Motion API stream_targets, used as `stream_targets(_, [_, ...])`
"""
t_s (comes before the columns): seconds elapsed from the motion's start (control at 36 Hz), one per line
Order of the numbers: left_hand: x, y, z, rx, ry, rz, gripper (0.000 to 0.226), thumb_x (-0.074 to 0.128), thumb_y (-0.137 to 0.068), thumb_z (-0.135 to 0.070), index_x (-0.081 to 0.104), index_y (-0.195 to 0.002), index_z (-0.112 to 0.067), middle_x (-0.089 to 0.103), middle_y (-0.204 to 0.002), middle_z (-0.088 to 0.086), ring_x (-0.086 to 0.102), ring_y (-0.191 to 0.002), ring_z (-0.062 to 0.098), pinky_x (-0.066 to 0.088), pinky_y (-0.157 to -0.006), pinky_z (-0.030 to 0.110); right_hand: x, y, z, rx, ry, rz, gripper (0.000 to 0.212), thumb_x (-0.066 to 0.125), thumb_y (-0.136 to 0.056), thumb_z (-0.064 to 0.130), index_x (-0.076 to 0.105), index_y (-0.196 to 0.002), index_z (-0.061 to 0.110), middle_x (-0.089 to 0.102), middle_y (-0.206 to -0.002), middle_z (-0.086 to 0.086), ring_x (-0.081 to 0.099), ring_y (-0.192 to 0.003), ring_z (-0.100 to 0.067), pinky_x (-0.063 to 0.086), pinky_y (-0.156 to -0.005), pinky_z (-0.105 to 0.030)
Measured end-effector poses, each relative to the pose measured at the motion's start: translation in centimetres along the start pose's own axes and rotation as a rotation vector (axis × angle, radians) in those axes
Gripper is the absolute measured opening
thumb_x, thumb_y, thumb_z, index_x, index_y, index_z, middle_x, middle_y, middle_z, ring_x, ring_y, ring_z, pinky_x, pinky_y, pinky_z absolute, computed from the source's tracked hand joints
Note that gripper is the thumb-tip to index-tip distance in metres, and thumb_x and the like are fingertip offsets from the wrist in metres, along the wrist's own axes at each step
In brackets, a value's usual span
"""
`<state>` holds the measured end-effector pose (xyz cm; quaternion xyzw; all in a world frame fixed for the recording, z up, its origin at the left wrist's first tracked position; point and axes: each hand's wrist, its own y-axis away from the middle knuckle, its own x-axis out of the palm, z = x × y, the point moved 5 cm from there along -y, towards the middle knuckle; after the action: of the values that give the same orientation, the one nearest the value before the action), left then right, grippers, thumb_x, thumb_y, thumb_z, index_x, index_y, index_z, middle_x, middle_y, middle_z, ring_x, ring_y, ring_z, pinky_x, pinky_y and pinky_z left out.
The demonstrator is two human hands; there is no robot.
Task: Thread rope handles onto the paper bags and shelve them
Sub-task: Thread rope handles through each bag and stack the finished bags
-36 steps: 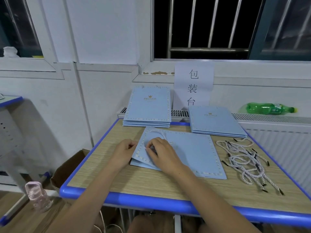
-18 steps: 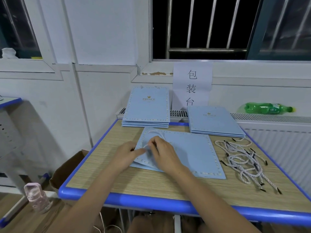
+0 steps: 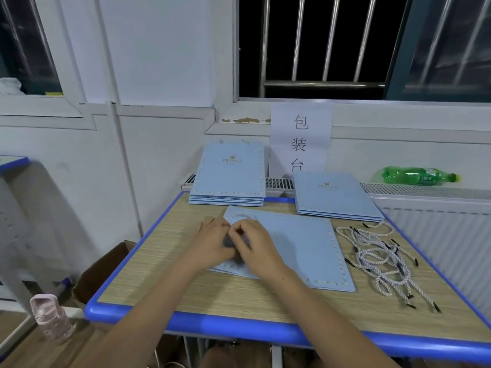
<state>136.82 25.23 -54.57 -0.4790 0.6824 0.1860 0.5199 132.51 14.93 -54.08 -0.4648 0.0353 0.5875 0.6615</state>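
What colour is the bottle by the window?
Green bottle, seen in the head view.

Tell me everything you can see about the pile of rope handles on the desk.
The rope handles lie in a loose tangled pile on the wood-look desk, near its right edge, right of the flat bag being worked on and in front of the right bag stack. They look like short twisted white cords with darker flecks, each ending in a black tip. They overlap each other, some ends pointing outward. Neither hand touches them.

Both hands' grip hides the paper bag (image 3: 300, 251) mouth; whatever the fingertips (image 3: 240, 231) pinch, possibly rope, is too blurred to tell.
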Motion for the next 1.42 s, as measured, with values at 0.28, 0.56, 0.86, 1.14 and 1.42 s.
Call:
stream_targets(0.28, [-5.3, -1.7, 0.4, -0.32, 1.414, -0.215, 0.011, 0.053, -0.094, -0.016, 0.054, -0.083, -0.012, 0.056, -0.058, -0.002, 0.046, -0.039, 0.011, 0.045, -0.045, 0.022, -1.8, 0.5, -3.1, 0.52, -0.199, -0.17, 0.037, 0.033, -0.101, 0.038, 0.047, -0.131, 0.021, 0.041, -0.135, 0.0, 0.032, -0.128, -0.015, 0.022, -0.107, -0.029])
stream_targets(0.56, [-5.3, 1.0, 10.2, -0.652, -0.024, -0.269, 0.029, 0.044, -0.092, -0.023, 0.062, -0.081, -0.004, 0.061, -0.086, 0.011, 0.056, -0.088, 0.031, 0.038, -0.077, 0.034, 0.8, 1.1, -2.2, 0.36, 0.325, 0.387, 0.054, 0.021, -0.1, 0.052, 0.01, -0.15, 0.038, -0.002, -0.159, 0.012, -0.003, -0.147, -0.018, 0.0, -0.116, -0.043])
stream_targets(0.86, [-4.2, 0.7, 9.5, -0.574, -0.47, -0.232, 0.028, 0.042, -0.094, -0.022, 0.049, -0.116, -0.006, 0.052, -0.117, 0.011, 0.051, -0.109, 0.029, 0.034, -0.091, 0.038, 1.6, 1.5, -1.8, 0.333, 0.504, 0.569, 0.059, 0.014, -0.097, 0.059, 0.009, -0.151, 0.035, -0.001, -0.16, 0.01, -0.009, -0.147, -0.021, -0.006, -0.115, -0.049])
stream_targets(1.14, [1.5, 0.0, 2.3, 0.087, -0.221, 0.226, 0.079, 0.003, -0.084, -0.053, 0.016, -0.151, -0.014, 0.012, -0.158, -0.002, 0.01, -0.146, 0.01, 0.003, -0.117, 0.025, 2.0, 1.5, -2.0, 0.343, 0.531, 0.579, 0.059, 0.015, -0.097, 0.056, 0.004, -0.151, 0.035, -0.002, -0.16, 0.009, -0.008, -0.147, -0.022, -0.007, -0.114, -0.05])
stream_targets(1.42, [2.1, 0.3, 2.2, -0.047, -0.121, 0.339, 0.053, 0.019, -0.105, -0.033, -0.001, -0.151, -0.017, -0.008, -0.159, -0.006, -0.008, -0.145, 0.003, -0.006, -0.114, 0.02, 0.0, 3.2, -1.7, 0.192, 0.497, 0.747, 0.09, 0.032, -0.084, 0.076, -0.003, -0.152, 0.028, -0.014, -0.159, 0.003, -0.019, -0.145, -0.015, -0.014, -0.116, -0.048])
